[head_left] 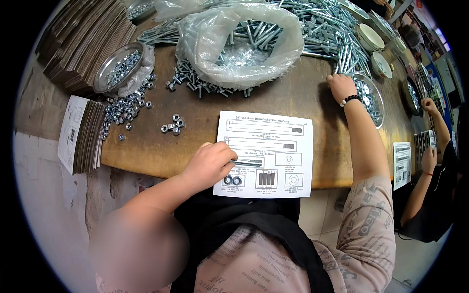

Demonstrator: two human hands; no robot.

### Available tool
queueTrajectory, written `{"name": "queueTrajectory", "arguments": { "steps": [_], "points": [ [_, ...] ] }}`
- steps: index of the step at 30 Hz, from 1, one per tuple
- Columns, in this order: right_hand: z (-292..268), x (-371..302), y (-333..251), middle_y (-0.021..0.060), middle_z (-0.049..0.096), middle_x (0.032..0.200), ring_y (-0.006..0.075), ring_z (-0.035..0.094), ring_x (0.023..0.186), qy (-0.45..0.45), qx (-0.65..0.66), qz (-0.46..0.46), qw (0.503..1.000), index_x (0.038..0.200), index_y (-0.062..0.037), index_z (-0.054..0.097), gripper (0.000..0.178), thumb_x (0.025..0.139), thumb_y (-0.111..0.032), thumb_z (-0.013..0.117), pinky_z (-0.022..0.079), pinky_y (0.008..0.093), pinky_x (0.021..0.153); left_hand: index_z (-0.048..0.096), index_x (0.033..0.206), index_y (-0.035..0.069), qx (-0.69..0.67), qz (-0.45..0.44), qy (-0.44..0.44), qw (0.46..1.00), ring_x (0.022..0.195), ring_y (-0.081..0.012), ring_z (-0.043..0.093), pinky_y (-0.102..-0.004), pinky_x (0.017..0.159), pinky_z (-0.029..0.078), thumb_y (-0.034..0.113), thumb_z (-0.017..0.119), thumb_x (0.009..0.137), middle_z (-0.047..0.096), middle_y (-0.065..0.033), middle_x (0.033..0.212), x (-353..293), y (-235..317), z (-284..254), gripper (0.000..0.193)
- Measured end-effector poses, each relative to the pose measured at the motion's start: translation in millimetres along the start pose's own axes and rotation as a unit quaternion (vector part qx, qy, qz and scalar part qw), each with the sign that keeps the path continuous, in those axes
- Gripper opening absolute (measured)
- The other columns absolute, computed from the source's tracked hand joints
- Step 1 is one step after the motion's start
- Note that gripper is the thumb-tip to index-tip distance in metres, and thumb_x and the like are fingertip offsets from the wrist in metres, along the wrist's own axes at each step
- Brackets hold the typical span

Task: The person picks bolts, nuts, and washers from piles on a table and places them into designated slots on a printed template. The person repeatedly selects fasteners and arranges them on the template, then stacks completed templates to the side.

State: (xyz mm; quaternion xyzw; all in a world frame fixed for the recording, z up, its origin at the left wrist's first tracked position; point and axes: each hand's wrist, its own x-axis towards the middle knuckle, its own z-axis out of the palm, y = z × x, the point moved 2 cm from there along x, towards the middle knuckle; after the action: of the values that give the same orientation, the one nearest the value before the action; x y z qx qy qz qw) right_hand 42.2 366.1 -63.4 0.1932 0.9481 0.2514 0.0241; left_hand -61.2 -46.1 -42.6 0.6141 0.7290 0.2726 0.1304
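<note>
A white printed sheet [264, 191] with outline drawings of hardware lies at the table's front edge. My left hand [210, 162] is over its left side, fingers closed around the end of a bolt [248, 163] that lies along one drawing. Two nuts [232, 180] appear on the sheet just below that hand. Stretched out to the right, my right hand [342, 88] has its fingers curled at the near ends of the long bolts [348, 53]. What its fingertips hold, if anything, is hidden. A clear dish of washers [375, 110] sits right beside that wrist.
A plastic bag of bolts [200, 53] stands at the back centre, short bolts [188, 80] spilling around it. At left are a metal bowl of nuts [139, 46], loose nuts [124, 110] and stacked cardboard [80, 39]. Another person's hand [429, 158] works at far right.
</note>
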Motion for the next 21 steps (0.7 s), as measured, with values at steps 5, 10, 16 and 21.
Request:
{"name": "queueTrajectory", "arguments": {
  "steps": [5, 10, 16, 21],
  "points": [
    [-48.6, -0.4, -6.7, 0.0135, 0.06, 0.079, 0.0314, 0.059, 0.076, 0.174, 0.194, 0.093, 0.961, 0.088, -0.0055, 0.05, 0.009, 0.085, -0.014, 0.047, 0.047, 0.0402, 0.065, 0.06, 0.086, 0.008, 0.009, -0.002, 0.014, 1.0, 0.079, -0.024, 0.055, -0.0346, 0.072, 0.042, 0.012, 0.064, 0.071, 0.056, -0.0064, 0.084, -0.2, -0.1, 2.4, 0.016],
    [-111.9, -7.6, -26.4, 0.0109, 0.059, 0.076, 0.0259, 0.057, 0.066, 0.414, 0.392, 0.111, 0.814, 0.097, -0.0042, 0.055, 0.018, 0.081, -0.012, 0.06, 0.045, 0.034, 0.06, 0.06, 0.092, 0.008, 0.012, 0.006, 0.034, 0.999, 0.077, -0.024, 0.055, -0.0332, 0.073, 0.042, 0.012, 0.066, 0.07, 0.056, -0.0074, 0.089, 0.7, 1.2, -4.6, 0.023],
    [-163.9, -49.8, -79.5, 0.0044, 0.057, 0.076, 0.0093, 0.057, 0.063, 0.246, 0.765, 0.123, 0.582, 0.094, 0.002, 0.049, 0.018, 0.08, -0.002, 0.06, 0.047, 0.0216, 0.056, 0.056, 0.105, 0.002, -0.094, -0.1, 0.103, 0.985, 0.064, -0.015, 0.05, -0.0273, 0.061, 0.044, 0.007, 0.066, 0.069, 0.053, -0.0073, 0.088, 5.7, -16.7, -22.1, 0.038],
    [-144.0, -87.6, -133.3, 0.0115, 0.057, 0.087, 0.0194, 0.064, 0.074, 0.085, 0.915, 0.111, 0.377, 0.094, -0.0002, 0.043, 0.01, 0.085, 0.001, 0.048, 0.053, 0.0289, 0.065, 0.055, 0.107, 0.006, -0.15, -0.148, 0.083, 0.974, 0.068, -0.018, 0.053, -0.0305, 0.066, 0.045, 0.011, 0.064, 0.074, 0.054, -0.0065, 0.083, 14.7, -18.1, -23.5, 0.034]
  ]
}}
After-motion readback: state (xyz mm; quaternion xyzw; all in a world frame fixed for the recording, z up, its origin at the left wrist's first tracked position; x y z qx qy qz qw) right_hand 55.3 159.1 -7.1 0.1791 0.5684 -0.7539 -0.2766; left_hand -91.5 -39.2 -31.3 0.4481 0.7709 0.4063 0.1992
